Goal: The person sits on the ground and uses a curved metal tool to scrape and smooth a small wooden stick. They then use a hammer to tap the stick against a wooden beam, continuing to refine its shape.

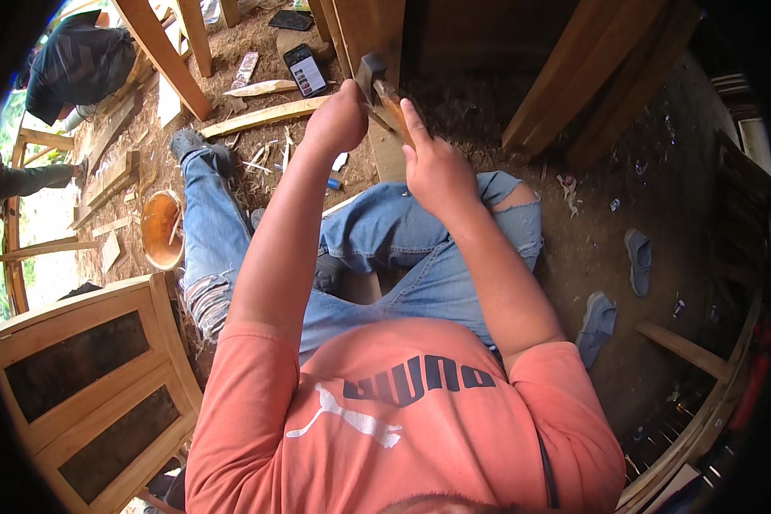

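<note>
My right hand (439, 170) grips the wooden handle of a hammer (392, 104), its index finger stretched along the handle. The dark metal head is up beside my left hand, in front of an upright wooden piece (367, 34). My left hand (337, 117) is closed in a fist close to that wood's lower part. Whatever its fingers hold is hidden behind the fist. Both forearms reach forward over my legs in torn blue jeans.
A lit phone (305, 70) lies on the dirt beyond my left hand, near wood strips and shavings. An orange bucket (164, 230) and a panelled wooden frame (94, 373) stand left. Shoes (596, 329) lie right. Wooden posts rise ahead; other people are at far left.
</note>
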